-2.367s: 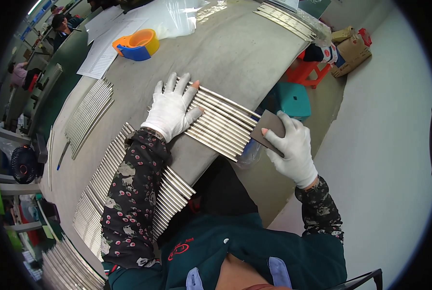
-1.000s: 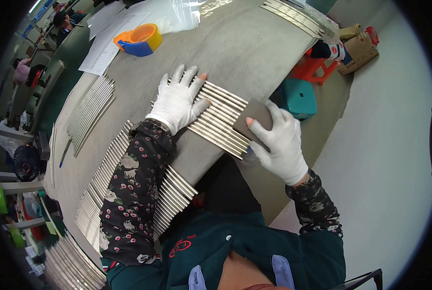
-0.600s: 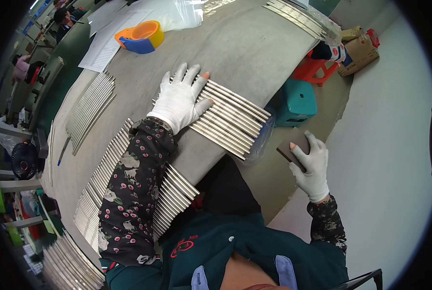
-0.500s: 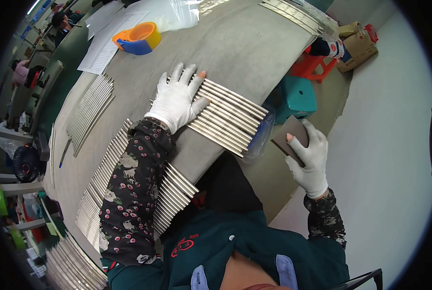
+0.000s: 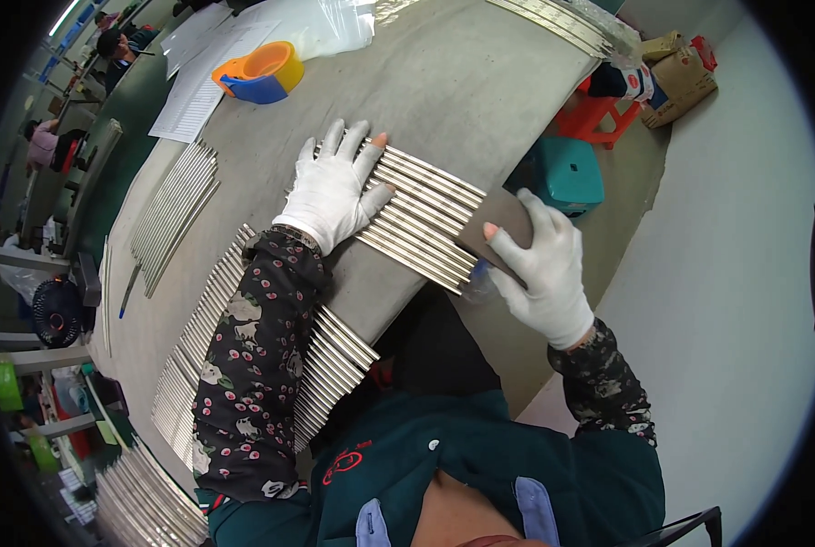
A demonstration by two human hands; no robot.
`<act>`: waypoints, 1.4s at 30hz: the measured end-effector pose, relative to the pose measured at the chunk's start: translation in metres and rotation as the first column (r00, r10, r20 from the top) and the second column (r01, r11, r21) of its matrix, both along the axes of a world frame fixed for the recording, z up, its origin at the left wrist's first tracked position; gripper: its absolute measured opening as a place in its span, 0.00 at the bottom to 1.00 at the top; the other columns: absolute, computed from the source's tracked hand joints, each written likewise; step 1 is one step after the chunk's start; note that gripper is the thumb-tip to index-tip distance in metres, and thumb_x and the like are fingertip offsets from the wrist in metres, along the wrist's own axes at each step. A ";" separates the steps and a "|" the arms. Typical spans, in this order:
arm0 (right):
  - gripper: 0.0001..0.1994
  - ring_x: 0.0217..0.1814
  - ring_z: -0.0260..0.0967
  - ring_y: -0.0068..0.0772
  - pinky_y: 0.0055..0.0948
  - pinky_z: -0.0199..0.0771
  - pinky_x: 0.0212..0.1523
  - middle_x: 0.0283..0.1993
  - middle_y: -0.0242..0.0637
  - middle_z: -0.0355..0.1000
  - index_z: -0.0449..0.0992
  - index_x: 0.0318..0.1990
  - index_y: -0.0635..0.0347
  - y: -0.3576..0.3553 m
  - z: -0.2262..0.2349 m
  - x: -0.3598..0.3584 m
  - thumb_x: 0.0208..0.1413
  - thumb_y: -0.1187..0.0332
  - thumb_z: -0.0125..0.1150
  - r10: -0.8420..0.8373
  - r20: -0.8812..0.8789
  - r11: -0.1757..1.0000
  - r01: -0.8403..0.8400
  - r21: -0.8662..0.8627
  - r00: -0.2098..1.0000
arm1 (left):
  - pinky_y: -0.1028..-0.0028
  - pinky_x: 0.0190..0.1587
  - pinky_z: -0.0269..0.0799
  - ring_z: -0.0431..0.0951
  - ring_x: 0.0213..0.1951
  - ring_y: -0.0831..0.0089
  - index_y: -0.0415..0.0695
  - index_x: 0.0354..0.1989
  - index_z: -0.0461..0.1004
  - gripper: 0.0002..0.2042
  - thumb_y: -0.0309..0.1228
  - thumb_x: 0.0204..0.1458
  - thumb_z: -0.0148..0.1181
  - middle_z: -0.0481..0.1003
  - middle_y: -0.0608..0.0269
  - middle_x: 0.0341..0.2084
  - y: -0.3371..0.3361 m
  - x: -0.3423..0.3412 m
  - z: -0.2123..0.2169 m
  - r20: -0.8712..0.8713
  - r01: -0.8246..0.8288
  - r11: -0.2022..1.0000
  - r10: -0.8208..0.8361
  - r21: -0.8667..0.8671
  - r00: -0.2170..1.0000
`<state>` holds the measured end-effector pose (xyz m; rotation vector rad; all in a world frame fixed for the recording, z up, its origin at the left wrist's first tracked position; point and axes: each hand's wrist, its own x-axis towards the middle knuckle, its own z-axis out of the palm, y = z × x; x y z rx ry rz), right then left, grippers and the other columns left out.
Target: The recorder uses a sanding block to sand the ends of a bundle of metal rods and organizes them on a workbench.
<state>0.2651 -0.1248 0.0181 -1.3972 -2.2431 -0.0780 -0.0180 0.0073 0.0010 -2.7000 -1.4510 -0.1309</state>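
Observation:
My left hand (image 5: 327, 187), in a white glove with bare fingertips at the thumb side, lies flat with spread fingers across a row of shiny metal rods (image 5: 416, 211). The rods lie side by side, and their right ends reach the table edge. In my right hand (image 5: 549, 269), also gloved, is a brownish-grey block (image 5: 500, 226) that looks like a sanding sponge. It sits over the right ends of the rods and hides some of them. A second row of rods (image 5: 339, 365) lies nearer me, partly covered by my left forearm.
On the grey table (image 5: 425, 82) are more thin rods (image 5: 175, 219), a pen (image 5: 129, 290), paper sheets (image 5: 188, 105) and an orange, yellow and blue tape holder (image 5: 284, 71). A teal stool (image 5: 571, 173), a red stool (image 5: 599, 123) and a carton (image 5: 685, 87) stand beyond the right edge.
My right hand has moved left and slightly up with the block, from beside the table onto the rod ends. My left hand stays in place on the rods.

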 end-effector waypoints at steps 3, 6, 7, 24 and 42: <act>0.27 0.60 0.64 0.55 0.45 0.63 0.56 0.64 0.56 0.64 0.78 0.53 0.45 -0.031 -0.002 0.034 0.39 0.66 0.72 -0.070 0.160 0.998 0.068 0.018 0.985 | 0.42 0.69 0.50 0.54 0.71 0.44 0.49 0.71 0.59 0.35 0.56 0.60 0.47 0.57 0.48 0.70 0.000 -0.002 -0.001 0.008 0.004 1.000 -0.004 0.018 1.000; 0.28 0.60 0.63 0.55 0.46 0.63 0.57 0.65 0.55 0.64 0.78 0.53 0.45 -0.055 -0.011 0.058 0.38 0.67 0.72 -0.171 0.106 0.980 0.180 -0.085 0.980 | 0.42 0.69 0.50 0.54 0.71 0.44 0.49 0.71 0.59 0.34 0.56 0.61 0.47 0.57 0.48 0.70 0.000 -0.001 -0.003 0.004 0.000 1.000 0.000 0.019 1.000; 0.28 0.60 0.63 0.55 0.46 0.62 0.57 0.65 0.55 0.64 0.78 0.53 0.45 -0.058 -0.013 0.061 0.38 0.68 0.72 -0.191 0.104 0.974 0.201 -0.102 0.976 | 0.42 0.69 0.50 0.54 0.71 0.44 0.48 0.71 0.59 0.34 0.56 0.61 0.47 0.57 0.48 0.70 -0.001 -0.001 -0.003 0.006 -0.003 1.000 0.003 0.011 1.000; 0.26 0.59 0.64 0.54 0.44 0.62 0.55 0.64 0.57 0.64 0.78 0.54 0.45 -0.009 0.012 -0.011 0.42 0.66 0.71 0.011 -0.006 1.000 -0.011 0.009 1.000 | 0.43 0.69 0.50 0.54 0.71 0.44 0.49 0.71 0.60 0.34 0.57 0.61 0.47 0.57 0.49 0.70 -0.009 -0.006 -0.001 0.016 -0.010 1.000 0.010 0.011 1.000; 0.29 0.60 0.64 0.55 0.45 0.63 0.56 0.65 0.57 0.63 0.77 0.54 0.44 -0.049 0.013 0.022 0.37 0.67 0.73 -0.083 0.037 0.995 0.085 -0.052 0.996 | 0.44 0.70 0.50 0.53 0.72 0.46 0.49 0.71 0.60 0.34 0.55 0.60 0.50 0.57 0.50 0.71 -0.011 -0.004 0.001 0.015 -0.028 1.000 0.028 0.000 0.999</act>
